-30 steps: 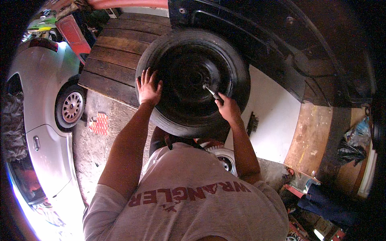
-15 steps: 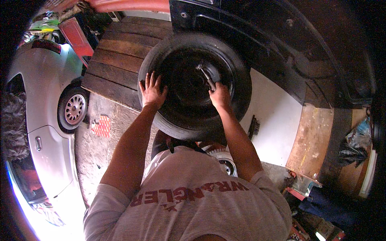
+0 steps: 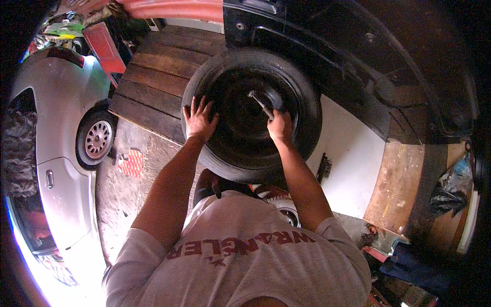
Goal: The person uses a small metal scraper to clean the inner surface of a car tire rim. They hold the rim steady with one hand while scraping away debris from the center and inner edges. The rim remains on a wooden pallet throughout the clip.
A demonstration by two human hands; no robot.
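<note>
Your right hand (image 3: 280, 126) grips a metal wrench (image 3: 260, 105) angled up toward the wheel hub (dark, unlit); your left hand (image 3: 198, 119), fingers spread, presses flat against the black tyre (image 3: 307, 110) beside it.

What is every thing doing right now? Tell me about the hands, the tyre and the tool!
Left hand: open, fingers spread, pressed flat on the tyre's rubber.
Right hand: closed around the metal tool.
Metal tool: held, tip at the wheel's middle.
Black tyre: upright, under the dark car body.
Silver car: parked, door shut.
</note>
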